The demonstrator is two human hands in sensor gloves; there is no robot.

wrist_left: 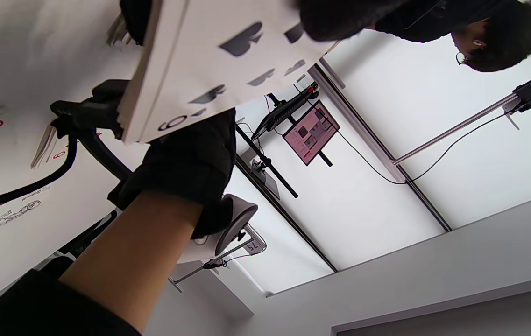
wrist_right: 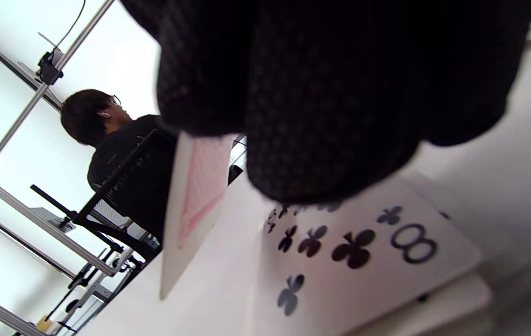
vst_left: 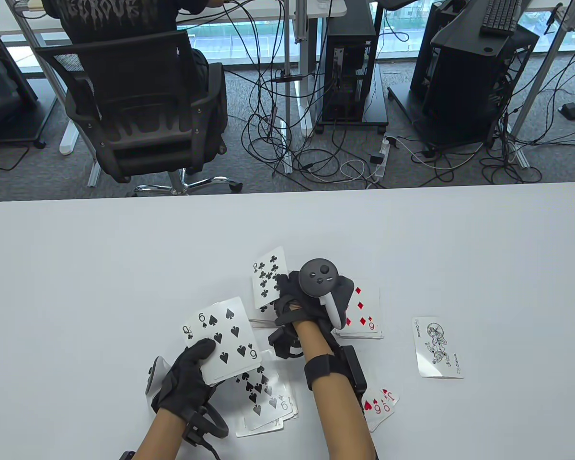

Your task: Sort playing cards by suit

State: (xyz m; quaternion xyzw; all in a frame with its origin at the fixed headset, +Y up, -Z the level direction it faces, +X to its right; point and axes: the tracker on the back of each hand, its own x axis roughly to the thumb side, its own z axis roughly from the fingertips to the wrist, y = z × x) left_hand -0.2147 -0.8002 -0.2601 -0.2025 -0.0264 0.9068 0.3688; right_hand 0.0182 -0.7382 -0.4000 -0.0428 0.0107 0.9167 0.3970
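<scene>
Hands: left [vst_left: 187, 378] grips deck [vst_left: 225, 338]; right [vst_left: 299, 297] pinches club card [vst_left: 268, 282]; far table [vst_left: 124, 249] bare.

Table view: high, looking down over white table [vst_left: 100, 249] toward office. Left wrist view: low, near upside down, facing ceiling. Right wrist view: table-level, very close, tilted. Both wrist views share the seated person [wrist_right: 116, 144].

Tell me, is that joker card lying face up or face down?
Face up: the joker card shows its jester drawing and lies flat on the table, apart from the piles.
</scene>
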